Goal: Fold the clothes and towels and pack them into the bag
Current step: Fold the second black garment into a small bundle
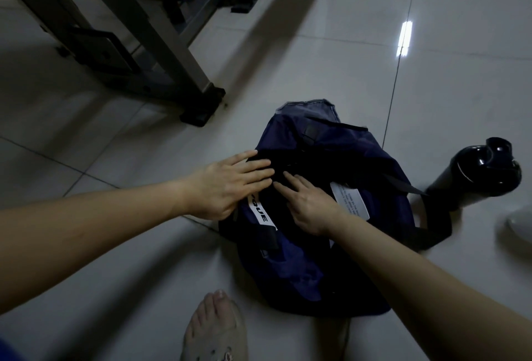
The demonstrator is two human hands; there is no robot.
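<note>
Down by my knees, my foot (pixel 216 329) in its pale sandal rests on the tiled floor (pixel 431 87). Just beyond it lies the navy bag (pixel 299 268), slumped and rounded on the tiles. Its near end is thin, wrinkled cloth. I judge it soft and light, with no stiffness of its own, so it will sag wherever I lift it and take the shape of whatever is packed inside.

Further up, my left hand (pixel 230 185) lies flat on top of the bag, fingers straight and close together, pressing the dark fabric and gripping nothing. My right hand (pixel 308 205) sits just beside it, fingers spread and only slightly bent, tips touching the same dark middle strip; it holds nothing either. Whether that strip is a closed opening or clothes showing through, I cannot tell in this dim light.

A white label (pixel 260 216) shows at the edge of my left palm, and a white printed tag (pixel 349 201) lies just beside my right wrist. The black strap (pixel 403 185) trailing off to the right looks the soundest place to take hold for carrying; the cloth itself would slip and bunch.

At the far end a bluish-grey piece of fabric (pixel 311 107) pokes out. A black bottle (pixel 480 173) is near the bag on the right, and a metal frame (pixel 144 44) stands well apart at the far left.
</note>
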